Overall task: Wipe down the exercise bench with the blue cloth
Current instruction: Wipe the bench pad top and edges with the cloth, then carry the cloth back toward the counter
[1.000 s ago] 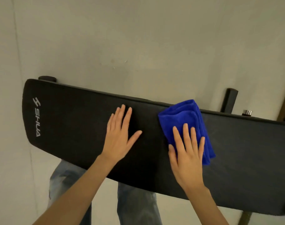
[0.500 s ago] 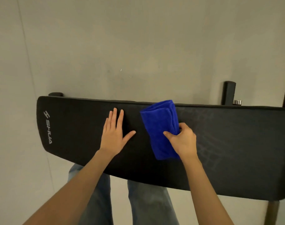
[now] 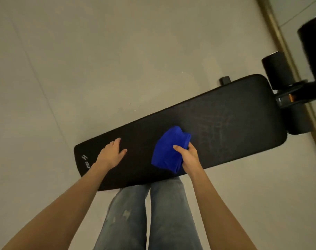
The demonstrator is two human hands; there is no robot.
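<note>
A long black padded exercise bench (image 3: 225, 123) runs across the view, rising to the right, with a white logo at its left end. The folded blue cloth (image 3: 167, 152) lies bunched on the pad near its middle. My right hand (image 3: 188, 156) grips the cloth's right edge, thumb over the top of it. My left hand (image 3: 111, 154) rests flat on the pad left of the cloth, fingers slightly spread and holding nothing. Faint streaks show on the pad to the right of the cloth.
Black foam rollers (image 3: 278, 71) and the bench frame (image 3: 288, 98) sit at the bench's right end. A wall edge with a brown strip (image 3: 272, 27) runs down the right side. My legs in jeans (image 3: 146, 213) stand at the near edge. Grey floor surrounds the bench.
My right hand went from pressing flat on the cloth to gripping its edge and bunching it. The view pulled back and tilted, showing the bench's right end. My left hand stayed on the pad.
</note>
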